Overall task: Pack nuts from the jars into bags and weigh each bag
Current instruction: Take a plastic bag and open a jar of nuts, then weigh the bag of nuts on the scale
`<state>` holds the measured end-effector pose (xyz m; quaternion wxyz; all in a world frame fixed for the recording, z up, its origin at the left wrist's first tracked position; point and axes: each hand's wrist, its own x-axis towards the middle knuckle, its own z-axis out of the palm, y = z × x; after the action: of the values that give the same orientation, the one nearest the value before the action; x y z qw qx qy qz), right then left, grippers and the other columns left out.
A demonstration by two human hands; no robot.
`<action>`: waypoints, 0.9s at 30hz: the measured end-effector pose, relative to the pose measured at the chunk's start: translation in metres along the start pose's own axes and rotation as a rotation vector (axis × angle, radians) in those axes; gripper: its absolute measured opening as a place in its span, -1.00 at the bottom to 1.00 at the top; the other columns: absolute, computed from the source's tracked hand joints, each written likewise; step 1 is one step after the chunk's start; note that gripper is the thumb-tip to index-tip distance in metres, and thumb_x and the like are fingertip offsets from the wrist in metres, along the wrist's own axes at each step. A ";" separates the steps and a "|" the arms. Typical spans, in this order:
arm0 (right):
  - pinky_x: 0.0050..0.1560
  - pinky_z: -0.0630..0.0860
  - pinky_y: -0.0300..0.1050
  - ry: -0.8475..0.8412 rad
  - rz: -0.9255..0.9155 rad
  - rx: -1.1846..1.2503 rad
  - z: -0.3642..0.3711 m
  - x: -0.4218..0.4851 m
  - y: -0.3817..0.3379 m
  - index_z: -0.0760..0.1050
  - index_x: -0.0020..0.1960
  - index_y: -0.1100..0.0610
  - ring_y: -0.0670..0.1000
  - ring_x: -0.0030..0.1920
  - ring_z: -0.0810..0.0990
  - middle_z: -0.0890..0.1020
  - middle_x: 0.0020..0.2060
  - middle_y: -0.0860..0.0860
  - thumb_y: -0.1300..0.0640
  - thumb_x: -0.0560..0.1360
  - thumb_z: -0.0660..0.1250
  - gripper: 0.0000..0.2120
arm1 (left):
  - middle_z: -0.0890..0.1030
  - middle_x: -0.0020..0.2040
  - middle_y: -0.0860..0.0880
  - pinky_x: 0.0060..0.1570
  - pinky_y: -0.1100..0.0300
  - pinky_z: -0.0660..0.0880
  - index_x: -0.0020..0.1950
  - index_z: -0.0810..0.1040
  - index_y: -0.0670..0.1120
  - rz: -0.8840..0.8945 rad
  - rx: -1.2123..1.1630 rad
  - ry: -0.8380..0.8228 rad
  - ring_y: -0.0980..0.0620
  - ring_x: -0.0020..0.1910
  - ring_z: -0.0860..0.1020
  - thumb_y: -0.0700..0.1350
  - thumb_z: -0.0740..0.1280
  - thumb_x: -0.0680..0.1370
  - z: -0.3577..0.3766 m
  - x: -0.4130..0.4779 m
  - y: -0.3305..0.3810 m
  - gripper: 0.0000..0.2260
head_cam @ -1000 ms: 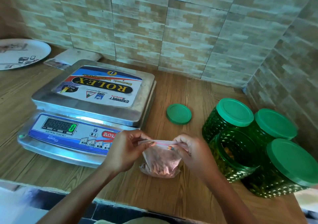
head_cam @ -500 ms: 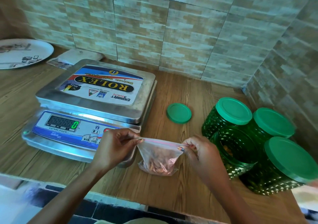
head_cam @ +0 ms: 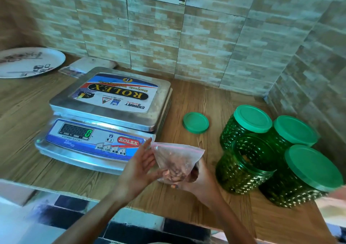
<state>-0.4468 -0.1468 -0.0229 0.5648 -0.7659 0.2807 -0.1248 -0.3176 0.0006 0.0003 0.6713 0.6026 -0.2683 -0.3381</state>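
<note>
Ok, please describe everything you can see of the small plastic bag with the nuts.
The bag is small, of clear thin plastic, with a pink zip strip along its top edge. Brown nuts fill its lower part, which narrows downward. It is tilted, near the front right corner of the scale. The right hand cups it from below; the left hand touches its left side with straight fingers.

Four jars (head_cam: 243,165), three lidded; one loose lid (head_cam: 195,122); one scale (head_cam: 110,112); one bag (head_cam: 176,161); one plate (head_cam: 28,62); two hands (head_cam: 138,170).
</note>
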 end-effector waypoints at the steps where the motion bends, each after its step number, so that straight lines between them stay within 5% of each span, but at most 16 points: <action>1: 0.03 0.49 -0.33 0.014 -0.005 0.022 0.002 0.000 0.002 0.34 0.19 -0.09 -0.27 0.10 0.52 0.56 0.10 -0.14 0.21 0.13 0.64 -0.24 | 0.57 0.12 0.24 0.10 0.36 0.47 0.22 0.29 0.20 0.006 0.041 -0.013 0.29 0.20 0.48 -0.17 0.58 0.15 0.005 -0.004 -0.005 -0.23; 3: -0.06 0.46 -0.40 0.036 -0.013 0.036 0.004 0.001 0.002 0.39 0.11 -0.06 -0.30 0.03 0.54 0.59 0.02 -0.13 0.27 0.14 0.63 -0.32 | 0.52 0.14 0.38 0.13 0.41 0.41 0.24 0.26 0.24 0.035 0.140 -0.018 0.35 0.24 0.42 -0.05 0.60 0.19 0.012 -0.009 -0.010 -0.25; 6: -0.10 0.46 -0.39 0.040 -0.019 0.045 0.002 0.003 0.001 0.47 0.07 -0.02 -0.27 -0.02 0.58 0.64 -0.07 -0.14 0.21 0.13 0.64 -0.41 | 0.44 0.29 0.29 0.24 0.28 0.37 0.33 0.21 0.25 0.047 0.169 -0.011 0.27 0.33 0.37 0.06 0.49 0.23 0.017 -0.009 -0.013 -0.25; 11: -0.31 0.49 -0.29 0.101 0.004 0.231 -0.005 -0.001 0.006 0.55 -0.02 0.13 -0.05 -0.21 0.64 0.69 -0.23 -0.03 0.35 0.20 0.52 -0.60 | 0.34 0.38 0.13 0.32 0.23 0.33 0.28 0.18 0.24 0.014 0.078 0.014 0.36 0.27 0.37 -0.32 0.47 0.37 0.021 -0.014 -0.009 -0.28; 15: -0.21 0.60 -0.09 0.099 0.000 0.372 -0.014 -0.010 0.002 0.57 -0.06 0.18 0.05 -0.18 0.66 0.70 -0.21 0.07 0.37 0.26 0.47 -0.72 | 0.38 0.36 0.17 0.35 0.09 0.34 0.42 0.17 0.12 -0.026 0.067 -0.047 0.25 0.34 0.36 -0.24 0.50 0.31 0.016 -0.018 0.003 -0.19; 18: -0.29 0.59 -0.12 0.062 -0.022 0.502 -0.016 -0.019 -0.009 0.53 -0.04 0.31 0.05 -0.24 0.65 0.69 -0.24 0.10 0.25 0.12 0.54 -0.56 | 0.52 0.26 0.21 0.22 0.16 0.46 0.37 0.22 0.21 -0.049 0.097 -0.130 0.18 0.24 0.48 -0.01 0.59 0.22 0.017 -0.024 0.010 -0.16; 21: -0.31 0.58 -0.13 0.030 -0.052 0.618 -0.015 -0.023 -0.023 0.55 -0.08 0.29 0.08 -0.24 0.66 0.68 -0.22 0.16 0.01 -0.12 0.68 -0.29 | 0.61 0.17 0.02 0.05 0.09 0.55 0.34 0.34 0.07 -0.135 0.040 -0.123 -0.01 0.11 0.59 0.15 0.62 0.07 0.020 -0.029 0.015 -0.10; 27: -0.27 0.60 -0.12 -0.034 -0.100 0.651 -0.006 -0.011 -0.055 0.49 -0.01 0.34 0.10 -0.17 0.64 0.66 -0.16 0.17 -0.08 -0.12 0.69 -0.16 | 0.66 0.04 -0.08 -0.05 0.19 0.54 0.19 0.50 -0.06 -0.082 -0.018 -0.025 -0.05 0.03 0.63 0.01 0.57 0.12 0.004 -0.026 0.037 -0.34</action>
<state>-0.4430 -0.1339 0.0324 0.7777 -0.5600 0.1787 -0.2227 -0.3321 0.0203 0.0387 0.6587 0.6028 -0.2489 -0.3752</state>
